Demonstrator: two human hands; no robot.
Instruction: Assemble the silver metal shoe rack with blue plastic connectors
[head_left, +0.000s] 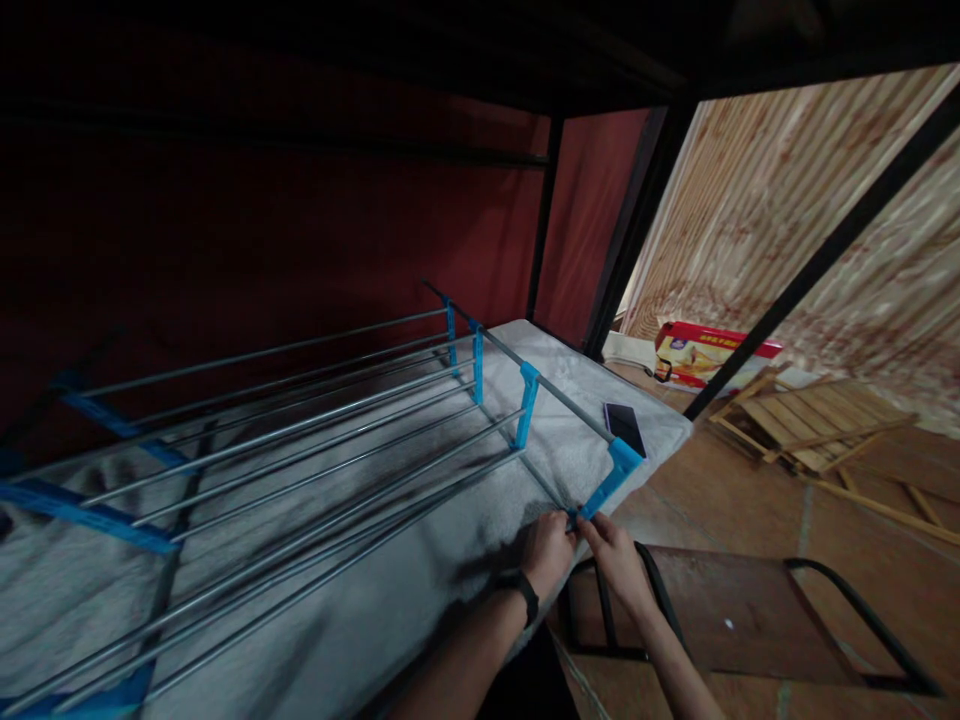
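A rack of grey metal tubes (330,432) with blue plastic brackets lies across a bed with a pale grey cover (375,625). My left hand (551,550), with a black band on the wrist, is closed at the lower end of the near right blue bracket (611,475). Right beside it, my right hand (611,558) pinches the same bracket end. The fingers of both hands nearly meet there, and they hide the joint between bracket and tube. Other blue brackets (528,405) stand upright along the rack's right end.
A phone (625,428) lies on the bed near its right edge. Dark metal posts (637,230) frame the bed, beside a red wall (300,230). On the tiled floor are a dark-framed folding chair (750,610), a wooden slatted piece (825,420) and a red and yellow box (709,355).
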